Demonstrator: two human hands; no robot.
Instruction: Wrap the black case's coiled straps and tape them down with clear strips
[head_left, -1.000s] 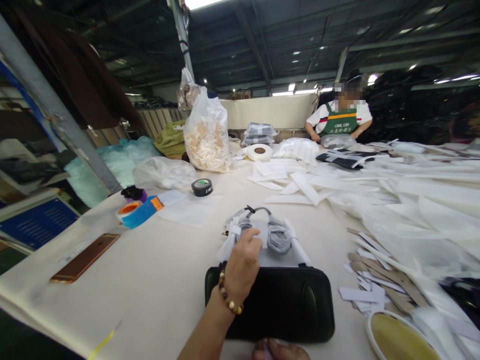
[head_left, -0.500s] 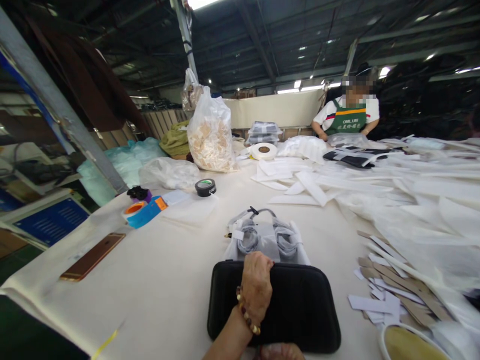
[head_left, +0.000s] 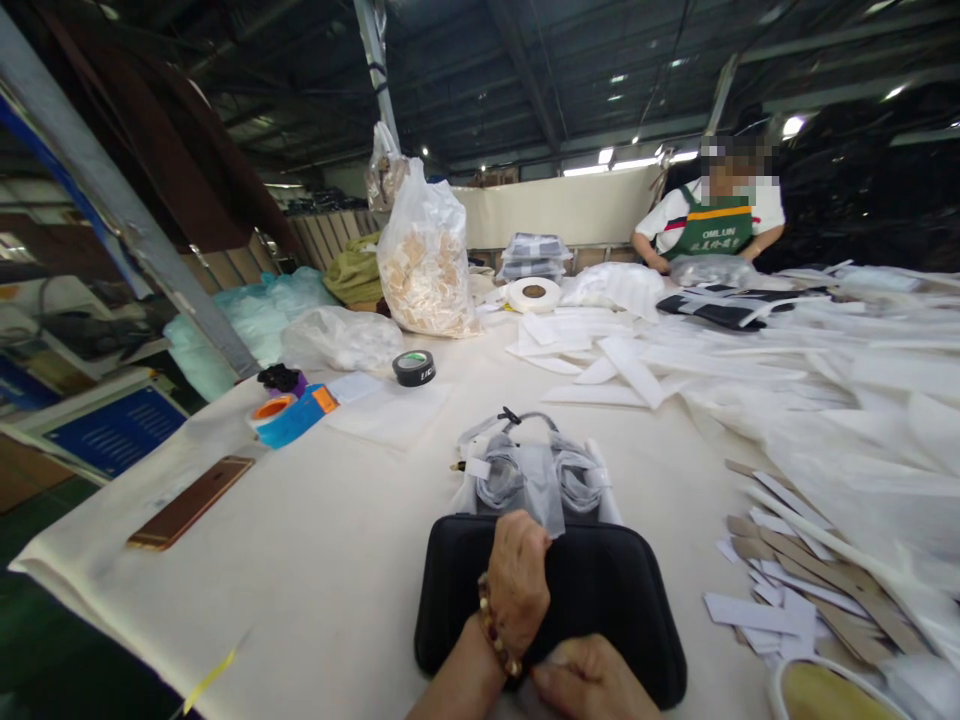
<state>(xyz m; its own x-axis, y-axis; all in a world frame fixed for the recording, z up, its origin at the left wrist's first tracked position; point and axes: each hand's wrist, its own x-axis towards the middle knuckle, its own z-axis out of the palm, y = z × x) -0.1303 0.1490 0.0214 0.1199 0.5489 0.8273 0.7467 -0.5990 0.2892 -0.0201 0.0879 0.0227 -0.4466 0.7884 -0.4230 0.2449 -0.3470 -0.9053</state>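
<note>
A black zip-up case (head_left: 622, 600) lies in front of me. Behind its far edge sits a white tray (head_left: 606, 492) holding grey coils wrapped in plastic (head_left: 501, 477). A strip of translucent plastic film (head_left: 541, 485) runs from between the coils over the case's far edge to my left hand (head_left: 520, 565). That hand wears a beaded bracelet and is closed, seemingly round the end of the film; its fingertips are hidden. Low over the near side of the case, my right hand (head_left: 589, 678) has its fingers pinched together. Pale film shows beside them, but what they hold is unclear.
Left on the table are a phone (head_left: 191, 503), a blue tape roll (head_left: 294, 420) and black tape (head_left: 414, 368). White strips (head_left: 630, 370) and brown offcuts (head_left: 817, 580) cover the right. A bowl (head_left: 825, 690) stands near right. A co-worker (head_left: 712, 230) works across the table.
The plastic film has been drawn up over the case's far edge to my left hand. My right hand has risen into view from the bottom edge. The camera view has shifted slightly.
</note>
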